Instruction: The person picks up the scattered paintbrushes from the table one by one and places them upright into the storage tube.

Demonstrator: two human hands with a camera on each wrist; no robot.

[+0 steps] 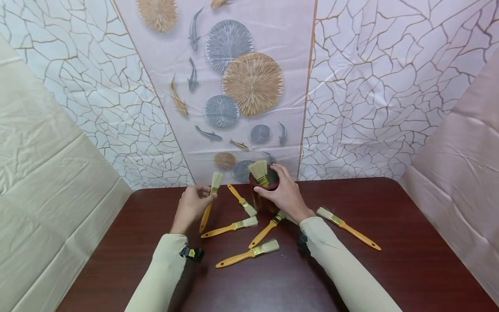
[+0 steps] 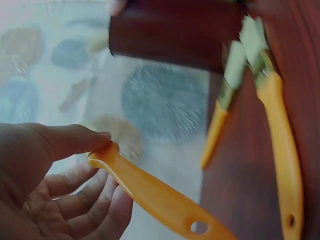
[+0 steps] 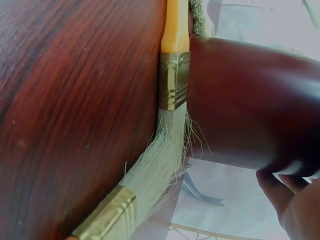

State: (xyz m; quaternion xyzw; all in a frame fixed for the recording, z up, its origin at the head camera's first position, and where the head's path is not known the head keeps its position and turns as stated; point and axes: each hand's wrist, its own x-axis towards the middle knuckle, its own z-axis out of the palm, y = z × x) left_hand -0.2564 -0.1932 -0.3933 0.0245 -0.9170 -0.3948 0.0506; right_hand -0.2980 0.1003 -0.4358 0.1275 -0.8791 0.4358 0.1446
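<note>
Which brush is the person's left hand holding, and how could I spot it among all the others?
Start at the dark red cup standing at the far edge of the wooden table. Just left of it, the left hand pinches one orange-handled brush. Unlike the brushes lying flat nearby, it is gripped, with its pale bristles pointing away toward the wall.
</note>
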